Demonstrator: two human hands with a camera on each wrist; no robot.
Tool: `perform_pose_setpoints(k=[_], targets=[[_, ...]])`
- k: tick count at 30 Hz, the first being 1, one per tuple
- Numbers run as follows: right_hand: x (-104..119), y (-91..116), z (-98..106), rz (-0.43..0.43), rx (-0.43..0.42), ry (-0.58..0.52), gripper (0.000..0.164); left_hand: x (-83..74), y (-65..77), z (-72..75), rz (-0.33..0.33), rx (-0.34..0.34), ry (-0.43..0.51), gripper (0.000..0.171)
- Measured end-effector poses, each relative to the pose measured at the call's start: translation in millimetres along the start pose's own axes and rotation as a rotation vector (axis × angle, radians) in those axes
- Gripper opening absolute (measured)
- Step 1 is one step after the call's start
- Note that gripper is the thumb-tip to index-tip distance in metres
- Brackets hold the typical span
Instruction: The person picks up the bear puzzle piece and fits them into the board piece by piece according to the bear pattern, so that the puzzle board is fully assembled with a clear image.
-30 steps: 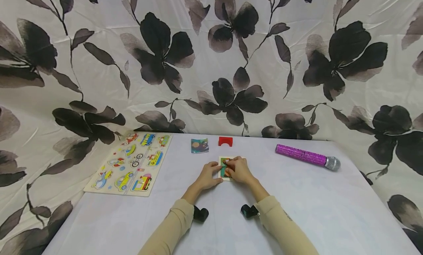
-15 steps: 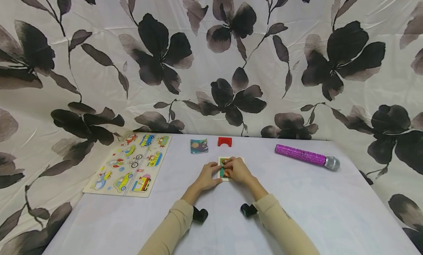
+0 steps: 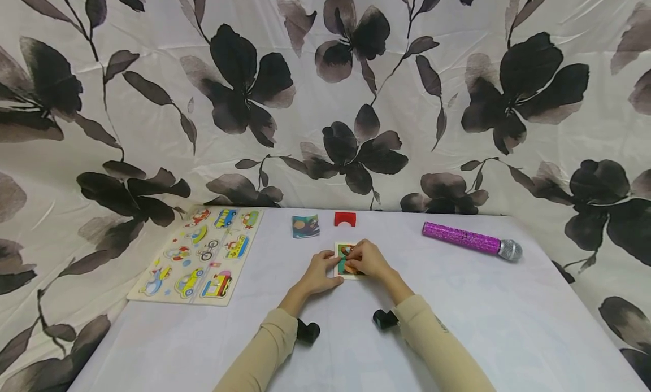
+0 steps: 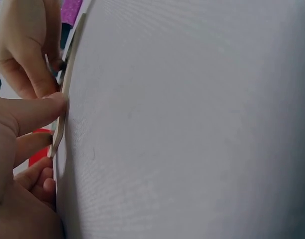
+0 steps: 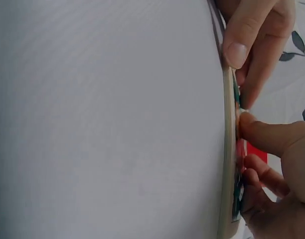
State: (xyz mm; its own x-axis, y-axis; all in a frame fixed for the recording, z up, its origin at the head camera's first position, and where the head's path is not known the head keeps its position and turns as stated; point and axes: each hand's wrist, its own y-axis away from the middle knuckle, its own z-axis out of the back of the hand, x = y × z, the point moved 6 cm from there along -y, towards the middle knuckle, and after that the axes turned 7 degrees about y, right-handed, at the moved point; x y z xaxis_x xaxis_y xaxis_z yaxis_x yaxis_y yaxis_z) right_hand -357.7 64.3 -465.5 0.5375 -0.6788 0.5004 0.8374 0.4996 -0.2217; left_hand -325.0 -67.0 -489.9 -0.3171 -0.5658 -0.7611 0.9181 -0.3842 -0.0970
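A small wooden picture puzzle [image 3: 342, 272] with a pale frame and a green and orange picture lies flat at the middle of the table. At its left side my left hand [image 3: 319, 274] steadies it, the thumb on the near edge [image 5: 237, 55] and the index finger reaching over the picture. Above its right half my right hand [image 3: 370, 260] has curled fingers, pinching what seems to be a thin puzzle piece [image 4: 49, 63]. That piece is mostly hidden by the fingers. In the right wrist view the puzzle's pale edge [image 5: 227, 149] shows side-on under both hands.
A wooden vehicle puzzle board [image 3: 203, 253] lies at left. Behind the hands are a small square picture card [image 3: 306, 226] and a red arch block [image 3: 345, 218]. A glittery purple microphone [image 3: 465, 239] lies at right. A floral cloth [image 3: 285, 171] hangs behind the table.
My right hand has shifted slightly over the puzzle, showing more of the picture's upper part. The left hand stays in place at the puzzle's left side. The head view has moved slightly.
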Motion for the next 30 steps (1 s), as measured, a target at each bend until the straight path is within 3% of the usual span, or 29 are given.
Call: perform_pose_setpoints(k=[4, 10, 13, 19, 22, 25, 30], targets=[[1, 2, 1, 0.081, 0.056, 0.027, 0.011, 1.5, -1.1, 0.5, 0.006, -0.013, 0.015, 0.058], [-3, 6, 3, 0.016, 0.09, 0.051, 0.01, 1.2, -2.0, -0.2, 0.006, -0.027, 0.027, 0.057], [-2, 6, 2, 0.018, 0.053, 0.081, 0.01, 0.4, -1.8, -1.4, 0.007, -0.024, 0.023, 0.057], [6, 5, 0, -0.033, -0.035, 0.16, 0.028, -0.8, -2.6, -1.6, -0.004, -0.03, 0.014, 0.057], [8, 9, 1, -0.009, -0.057, 0.204, 0.018, -0.7, -3.2, -1.0, -0.003, -0.032, 0.002, 0.058], [7, 17, 0, 0.006, -0.054, 0.247, 0.012, -0.8, -2.7, -0.1, -0.004, -0.033, -0.007, 0.059], [3, 29, 1, 0.013, 0.017, 0.246, 0.026, -1.2, -1.0, 0.6, -0.002, -0.034, -0.009, 0.059]])
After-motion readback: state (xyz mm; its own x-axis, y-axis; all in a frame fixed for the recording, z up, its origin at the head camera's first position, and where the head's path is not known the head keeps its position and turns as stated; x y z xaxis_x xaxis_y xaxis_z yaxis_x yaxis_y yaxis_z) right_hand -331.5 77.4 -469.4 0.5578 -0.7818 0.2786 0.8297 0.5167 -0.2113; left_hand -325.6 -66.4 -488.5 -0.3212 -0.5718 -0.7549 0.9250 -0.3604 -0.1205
